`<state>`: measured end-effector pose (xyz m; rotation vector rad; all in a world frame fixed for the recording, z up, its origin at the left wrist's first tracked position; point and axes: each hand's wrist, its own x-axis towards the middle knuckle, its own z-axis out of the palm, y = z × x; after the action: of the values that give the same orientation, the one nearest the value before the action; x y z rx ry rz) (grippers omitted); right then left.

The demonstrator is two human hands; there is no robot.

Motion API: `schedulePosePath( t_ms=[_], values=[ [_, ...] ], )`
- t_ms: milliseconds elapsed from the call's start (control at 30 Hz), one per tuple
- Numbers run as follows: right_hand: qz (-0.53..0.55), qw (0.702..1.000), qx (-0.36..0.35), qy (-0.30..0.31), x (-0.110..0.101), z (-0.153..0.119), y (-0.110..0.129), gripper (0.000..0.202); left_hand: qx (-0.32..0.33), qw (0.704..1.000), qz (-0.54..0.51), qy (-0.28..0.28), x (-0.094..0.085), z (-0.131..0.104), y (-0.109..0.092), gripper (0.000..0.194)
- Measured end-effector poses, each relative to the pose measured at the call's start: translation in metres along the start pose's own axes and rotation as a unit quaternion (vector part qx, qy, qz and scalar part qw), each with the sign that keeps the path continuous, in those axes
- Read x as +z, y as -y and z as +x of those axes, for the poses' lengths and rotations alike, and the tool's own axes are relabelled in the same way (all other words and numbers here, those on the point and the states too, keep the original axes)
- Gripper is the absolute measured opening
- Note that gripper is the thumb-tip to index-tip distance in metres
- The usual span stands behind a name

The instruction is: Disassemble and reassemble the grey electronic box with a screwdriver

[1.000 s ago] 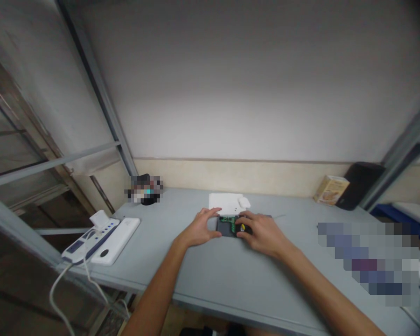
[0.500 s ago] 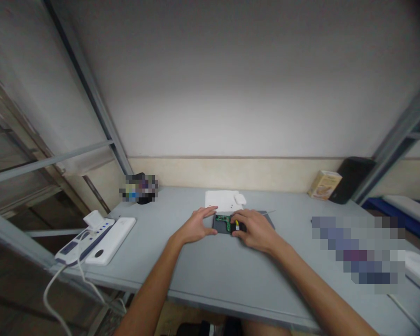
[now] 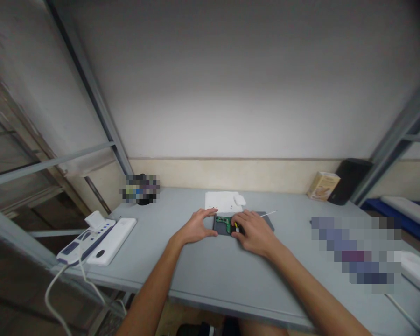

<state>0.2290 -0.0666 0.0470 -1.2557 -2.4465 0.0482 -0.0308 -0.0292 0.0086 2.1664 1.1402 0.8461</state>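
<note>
A dark flat device [image 3: 221,227] with a green circuit board [image 3: 228,224] showing lies at the middle of the desk. At its left edge is my left hand [image 3: 198,226], thumb and fingers spread apart and touching the edge. My right hand [image 3: 252,230] is closed on a black part [image 3: 236,229] with a yellow bit, at the right portion of the device. A dark grey flat piece [image 3: 267,220] shows beyond my right hand, with a thin white stick [image 3: 269,213] above it. Behind sits a white sheet [image 3: 221,200] bearing several small dark dots.
A small white object [image 3: 239,200] rests on the sheet. At the left are a power strip [image 3: 87,240] and a white flat box [image 3: 114,242]. A yellow box [image 3: 323,186] and a black upright object [image 3: 350,181] stand at the back right, with blurred items nearer.
My right hand has shifted slightly left over the device, and more of the white stick shows. More dark dots are visible on the sheet. My left hand has stayed in place.
</note>
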Motion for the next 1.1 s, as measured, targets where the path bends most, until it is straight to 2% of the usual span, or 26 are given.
schedulePosePath(
  t_ms=[133,233,367,467,567,633,733,833,900,1100],
  values=[
    [-0.011,1.0,-0.006,-0.001,0.001,-0.002,0.001,0.018,-0.009,1.0,0.014,-0.001,0.001,-0.001,0.001,0.076],
    [0.005,0.999,-0.016,-0.038,-0.005,-0.003,-0.001,0.024,-0.01,1.0,0.018,0.004,0.0,-0.001,0.0,0.075],
    [0.084,0.983,0.008,-0.16,-0.028,0.01,-0.008,0.016,-0.01,0.999,0.033,0.011,-0.002,-0.003,-0.005,0.075],
    [0.16,0.943,0.023,-0.292,-0.05,0.028,-0.017,0.021,-0.002,0.999,0.042,0.018,-0.004,-0.003,-0.011,0.075],
    [0.174,0.909,0.081,-0.371,-0.055,0.042,-0.029,0.032,0.029,0.998,0.048,0.023,-0.005,-0.004,-0.018,0.069],
    [0.223,0.89,0.157,-0.366,-0.045,0.045,-0.038,0.039,0.053,0.997,0.053,0.016,-0.005,-0.003,-0.022,0.057],
    [0.276,0.867,0.221,-0.35,-0.019,0.043,-0.048,0.044,0.076,0.995,0.063,-0.022,-0.004,0.0,-0.026,0.04],
    [0.261,0.892,0.24,-0.28,0.002,0.038,-0.055,0.047,0.08,0.989,0.081,-0.092,-0.004,0.01,-0.026,0.027],
    [0.227,0.908,0.249,-0.251,0.007,0.034,-0.056,0.047,0.075,0.983,0.099,-0.136,-0.005,0.023,-0.026,0.022],
    [0.156,0.917,0.266,-0.254,0.003,0.029,-0.056,0.048,0.048,0.963,0.104,-0.245,-0.009,0.077,-0.021,0.022]
  ],
)
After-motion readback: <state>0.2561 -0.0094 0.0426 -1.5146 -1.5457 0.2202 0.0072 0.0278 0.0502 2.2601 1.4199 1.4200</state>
